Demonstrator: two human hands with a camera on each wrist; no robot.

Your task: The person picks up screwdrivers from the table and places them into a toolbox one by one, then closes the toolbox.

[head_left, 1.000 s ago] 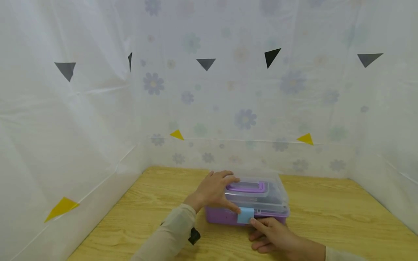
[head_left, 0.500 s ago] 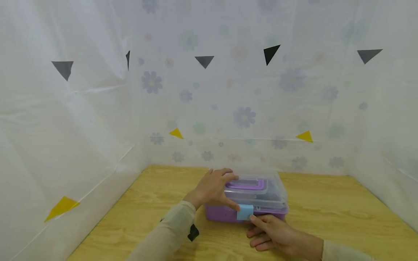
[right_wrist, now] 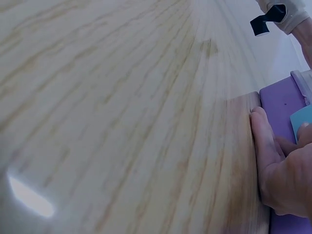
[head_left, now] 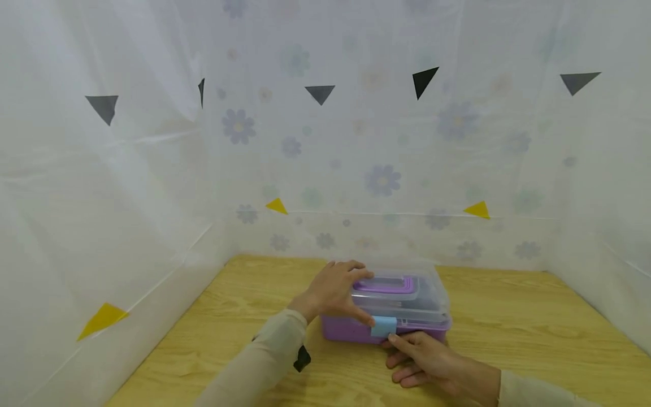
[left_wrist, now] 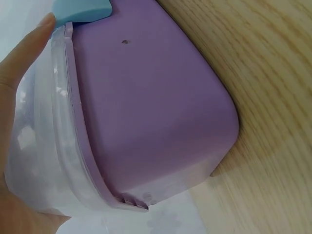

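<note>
A purple box (head_left: 351, 330) with a clear lid (head_left: 432, 291) sits on the table, lid down. The lid has a purple handle (head_left: 386, 288), and a light blue latch (head_left: 383, 326) is at the front. My left hand (head_left: 333, 291) is spread over the lid's left part. Its fingers lie near the handle and its thumb (left_wrist: 31, 48) touches the latch's edge. At the box's front, my right hand (head_left: 424, 362) has its thumb tip at the latch's lower edge (right_wrist: 302, 117). The other right fingers extend loosely below, beside the box. Dark contents behind the lid are unclear.
The wood-grain table (head_left: 513, 328) extends around the box. White sheeting (head_left: 127, 198) encloses it at the sides, with a flower-patterned sheet (head_left: 381, 147) behind. Black and yellow triangles mark the sheets. A black piece (head_left: 302, 358) hangs by the left sleeve.
The latch's lower edge has tilted up slightly, with the right thumb beneath it. The left hand stays on the lid. The head view has shifted slightly.
</note>
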